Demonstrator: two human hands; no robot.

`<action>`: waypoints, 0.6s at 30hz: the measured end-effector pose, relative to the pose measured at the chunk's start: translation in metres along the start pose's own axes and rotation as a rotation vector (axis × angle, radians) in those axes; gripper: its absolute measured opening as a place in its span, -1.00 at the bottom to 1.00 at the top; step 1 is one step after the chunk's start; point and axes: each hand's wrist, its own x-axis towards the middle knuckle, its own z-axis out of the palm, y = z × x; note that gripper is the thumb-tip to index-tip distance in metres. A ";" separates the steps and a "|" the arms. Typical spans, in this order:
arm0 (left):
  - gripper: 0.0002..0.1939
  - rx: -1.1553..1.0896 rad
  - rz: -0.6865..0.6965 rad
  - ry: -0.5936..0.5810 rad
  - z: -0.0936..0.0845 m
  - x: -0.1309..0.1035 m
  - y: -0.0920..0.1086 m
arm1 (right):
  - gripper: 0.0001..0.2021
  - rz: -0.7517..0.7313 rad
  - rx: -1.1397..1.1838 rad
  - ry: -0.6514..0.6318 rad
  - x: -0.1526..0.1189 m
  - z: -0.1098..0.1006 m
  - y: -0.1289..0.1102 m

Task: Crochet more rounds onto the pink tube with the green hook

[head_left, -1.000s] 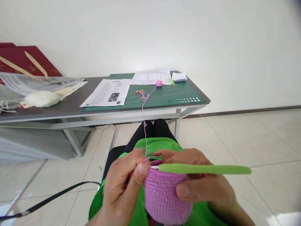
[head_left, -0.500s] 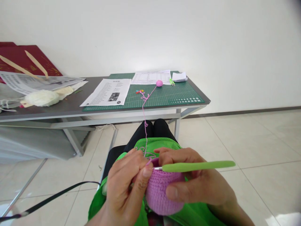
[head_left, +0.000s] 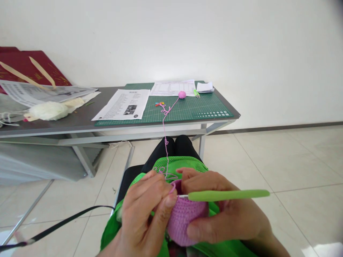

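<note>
A pink crocheted piece (head_left: 184, 217), round and hollow, is held between both hands above the lap. My left hand (head_left: 150, 207) pinches its left rim with thumb and fingers, and a small pink yarn loop rises beside the fingertips. The green-handled crochet hook (head_left: 227, 194) lies level across my right hand (head_left: 222, 207), its metal tip at the rim by my left thumb. My right thumb presses on the front of the piece, with fingers behind. Pink yarn (head_left: 166, 142) runs from the hands up to a small pink ball (head_left: 182, 94).
The dark table (head_left: 109, 93) bears a green cutting mat (head_left: 177, 112), printed sheets (head_left: 122, 104), colourful stitch markers (head_left: 159, 104), small green-handled snips (head_left: 197, 93) and white papers (head_left: 205, 87). White yarn (head_left: 48, 110) and a dark red bag (head_left: 32, 67) are at left. A black strap (head_left: 61, 223) crosses lower left.
The hook has shifted slightly right and down, and its handle is more level. A larger yarn loop shows at my left fingertips. The piece has tilted slightly.
</note>
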 end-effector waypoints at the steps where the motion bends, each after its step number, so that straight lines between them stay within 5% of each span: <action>1: -0.80 0.002 -0.003 -0.001 0.000 0.000 0.000 | -0.54 0.001 0.034 -0.048 0.001 -0.001 0.000; 5: -0.78 -0.009 -0.003 -0.007 0.000 0.000 0.001 | -0.57 -0.008 0.131 -0.086 0.003 -0.003 0.001; 9: -0.76 -0.032 -0.016 -0.016 0.000 0.002 0.001 | -0.87 0.052 0.091 0.031 0.000 -0.004 -0.006; 18: -0.70 -0.261 -0.121 -0.051 0.002 0.005 0.002 | -0.81 -0.110 -0.079 0.354 0.005 0.013 -0.009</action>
